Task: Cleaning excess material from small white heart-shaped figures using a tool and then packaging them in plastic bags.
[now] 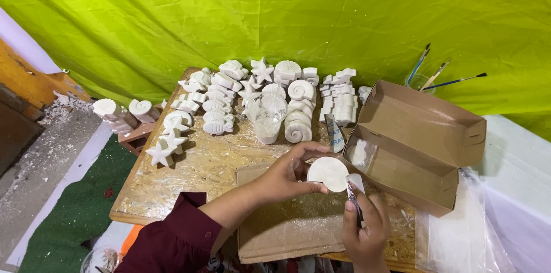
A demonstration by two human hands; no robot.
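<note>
Head view looks down on our worktable [189, 175], a chipboard top set before a bright green cloth backdrop [287, 14]. At the far left, two white plaster shell casts [123, 109] stand on a small reddish block beside the table. On the table's left part lie white star casts [163, 149], and behind them, toward the far edge, rows of white plaster pieces [229, 98] in shell, fish and star shapes. A clear plastic cup [267, 118] stands among them, near the middle.

Our left hand [290, 172], coming out of a dark red sleeve [172, 238], is curled around a round white plaster disc [328, 173], pinching it by the rim between thumb and fingertips. The disc looks smooth, matte and off-white, flat on the face turned to us, and it is held just above a sheet of brown cardboard [287, 227] lying at the near edge of the table.

Our right hand [364, 230] is closed around a thin dark tool [354, 198], whose tip touches the disc's right lower edge.

To the right lies an open brown cardboard box [425, 152] with a small white cast in a clear bag [360, 152] inside. At the far right, paintbrushes [442, 75] stand in a jar, and clear plastic sheeting [459, 233] lies near the box.
</note>
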